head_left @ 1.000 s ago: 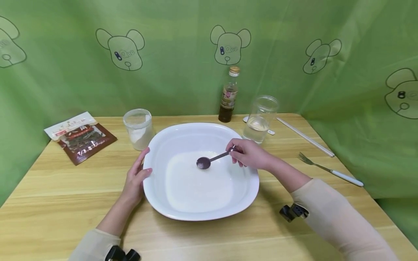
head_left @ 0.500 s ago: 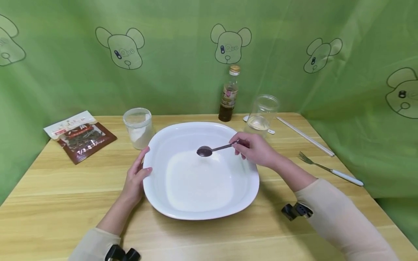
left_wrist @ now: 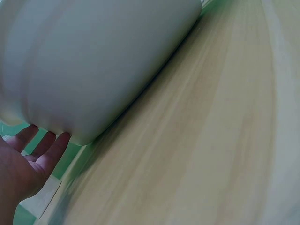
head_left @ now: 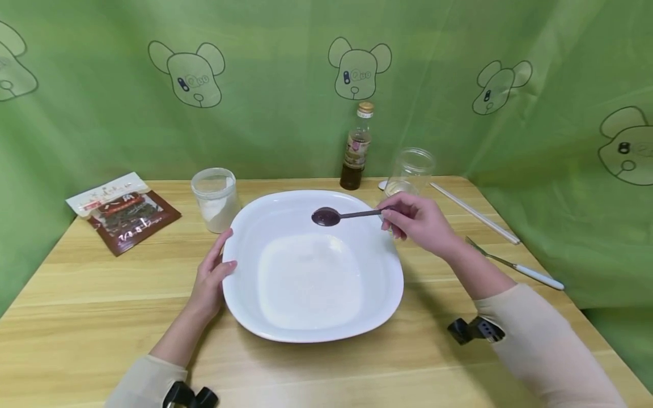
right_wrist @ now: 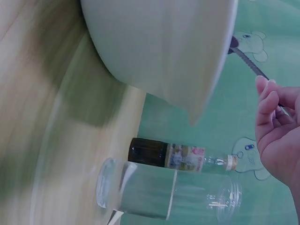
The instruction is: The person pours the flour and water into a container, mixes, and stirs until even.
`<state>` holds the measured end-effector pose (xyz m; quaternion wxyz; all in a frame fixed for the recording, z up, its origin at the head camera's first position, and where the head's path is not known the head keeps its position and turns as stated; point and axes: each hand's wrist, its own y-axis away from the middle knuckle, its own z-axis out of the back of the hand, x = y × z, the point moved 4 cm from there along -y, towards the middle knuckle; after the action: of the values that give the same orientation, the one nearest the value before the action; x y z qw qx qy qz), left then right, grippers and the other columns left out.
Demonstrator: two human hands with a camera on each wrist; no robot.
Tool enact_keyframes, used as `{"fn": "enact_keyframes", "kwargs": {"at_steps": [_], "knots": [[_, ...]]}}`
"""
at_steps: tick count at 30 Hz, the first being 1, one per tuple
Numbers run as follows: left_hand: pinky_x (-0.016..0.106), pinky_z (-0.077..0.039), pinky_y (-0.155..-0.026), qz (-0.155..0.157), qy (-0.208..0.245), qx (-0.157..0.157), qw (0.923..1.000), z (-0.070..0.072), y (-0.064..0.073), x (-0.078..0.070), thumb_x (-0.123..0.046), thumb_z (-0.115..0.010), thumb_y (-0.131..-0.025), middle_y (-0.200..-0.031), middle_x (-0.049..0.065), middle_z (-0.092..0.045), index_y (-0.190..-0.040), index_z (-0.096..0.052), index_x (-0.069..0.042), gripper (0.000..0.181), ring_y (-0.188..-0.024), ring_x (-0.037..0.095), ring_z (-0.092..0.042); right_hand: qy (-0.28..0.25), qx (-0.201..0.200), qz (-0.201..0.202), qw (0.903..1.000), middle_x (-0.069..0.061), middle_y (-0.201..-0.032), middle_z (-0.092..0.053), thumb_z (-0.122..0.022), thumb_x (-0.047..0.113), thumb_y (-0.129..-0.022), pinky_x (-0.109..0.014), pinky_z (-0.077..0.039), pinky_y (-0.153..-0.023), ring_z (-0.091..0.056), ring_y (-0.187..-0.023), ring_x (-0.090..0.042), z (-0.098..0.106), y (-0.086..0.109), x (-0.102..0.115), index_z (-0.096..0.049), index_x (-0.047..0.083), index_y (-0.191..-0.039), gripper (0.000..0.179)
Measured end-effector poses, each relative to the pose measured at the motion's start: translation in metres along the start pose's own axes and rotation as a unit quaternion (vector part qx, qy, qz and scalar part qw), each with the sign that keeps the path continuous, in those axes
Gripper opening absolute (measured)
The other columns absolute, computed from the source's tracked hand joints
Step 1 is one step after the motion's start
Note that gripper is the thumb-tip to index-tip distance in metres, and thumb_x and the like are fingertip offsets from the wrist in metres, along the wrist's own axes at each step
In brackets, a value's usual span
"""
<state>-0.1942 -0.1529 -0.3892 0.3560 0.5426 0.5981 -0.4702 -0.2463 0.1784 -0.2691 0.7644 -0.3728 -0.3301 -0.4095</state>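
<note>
In the head view, a large white basin point(head_left: 313, 334) stands on the wooden table. My left hand point(head_left: 210, 277) grips its left rim, thumb over the edge; in the left wrist view the fingers point(left_wrist: 55, 149) touch the outer wall. Above the right side of the basin, my right hand point(head_left: 415, 221) pinches the handle of a dark brown spoon point(head_left: 326, 216), its bowl held level over the basin's far part. The right wrist view shows the spoon handle point(right_wrist: 251, 63) between thumb and fingertips. A glass jar of clear liquid point(head_left: 412, 170) stands just behind the right hand, partly hidden.
A jar of white powder point(head_left: 218, 204) stands behind the left rim, a brown food packet point(head_left: 130, 218) farther left. A sauce bottle point(head_left: 356, 150) stands at the back. Chopsticks point(head_left: 474, 212) and a white-handled fork point(head_left: 535, 276) lie to the right; a green curtain point(head_left: 285, 130) encloses the table.
My right hand has risen and moved right and away from me, carrying the spoon from low in the basin to above its far right side. My left hand keeps its place.
</note>
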Motion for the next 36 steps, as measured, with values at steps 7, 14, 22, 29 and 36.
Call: {"fn": "enact_keyframes", "kwargs": {"at_steps": [7,14,22,29,36], "knots": [[0.029,-0.049,-0.072,0.003,0.002,-0.004,1.0000,0.000,0.000,0.000,0.000,-0.040,-0.078,-0.128,0.011,-0.033,-0.134,-0.030,-0.012,0.058,-0.096,0.016,-0.050,-0.029,-0.036,0.045,0.9979,-0.016,-0.065,-0.056,-0.053,-0.003,-0.081,-0.023,-0.040,-0.037,-0.046,-0.046,-0.016,0.018,0.007,0.013,-0.058,-0.008,-0.092,0.013],[0.028,-0.049,-0.072,0.001,0.000,-0.004,1.0000,-0.001,0.001,0.000,-0.001,-0.041,-0.078,-0.127,0.010,-0.034,-0.134,-0.031,-0.012,0.058,-0.096,0.016,-0.050,-0.084,-0.047,0.091,0.9912,-0.013,-0.065,-0.058,-0.050,-0.009,-0.080,-0.021,-0.038,-0.035,-0.047,-0.046,-0.015,0.033,0.013,0.018,-0.057,-0.010,-0.091,0.013],[0.028,-0.050,-0.071,0.000,0.004,-0.003,1.0000,-0.001,0.001,-0.001,-0.001,-0.041,-0.079,-0.123,0.008,-0.038,-0.133,-0.032,-0.013,0.056,-0.094,0.017,-0.051,-0.199,-0.104,0.103,0.9690,-0.015,-0.064,-0.059,-0.049,-0.013,-0.079,-0.019,-0.041,-0.036,-0.050,-0.045,-0.016,0.059,0.028,0.016,-0.057,-0.012,-0.091,0.015],[0.029,-0.050,-0.071,-0.002,-0.002,-0.004,1.0000,0.000,0.002,-0.002,-0.001,-0.041,-0.079,-0.122,0.010,-0.038,-0.133,-0.032,-0.013,0.056,-0.094,0.018,-0.051,-0.326,-0.169,0.038,0.9292,-0.017,-0.065,-0.059,-0.051,-0.010,-0.079,-0.019,-0.043,-0.037,-0.052,-0.047,-0.017,0.076,0.045,-0.008,-0.057,-0.011,-0.091,0.014],[0.029,-0.050,-0.071,0.003,-0.001,-0.005,1.0000,0.000,0.001,-0.001,-0.001,-0.041,-0.079,-0.121,0.009,-0.039,-0.133,-0.033,-0.014,0.056,-0.094,0.018,-0.051,-0.390,-0.196,-0.016,0.8993,-0.016,-0.063,-0.060,-0.052,-0.006,-0.080,-0.018,-0.043,-0.036,-0.052,-0.046,-0.016,0.081,0.067,-0.046,-0.059,-0.007,-0.091,0.013]]}}
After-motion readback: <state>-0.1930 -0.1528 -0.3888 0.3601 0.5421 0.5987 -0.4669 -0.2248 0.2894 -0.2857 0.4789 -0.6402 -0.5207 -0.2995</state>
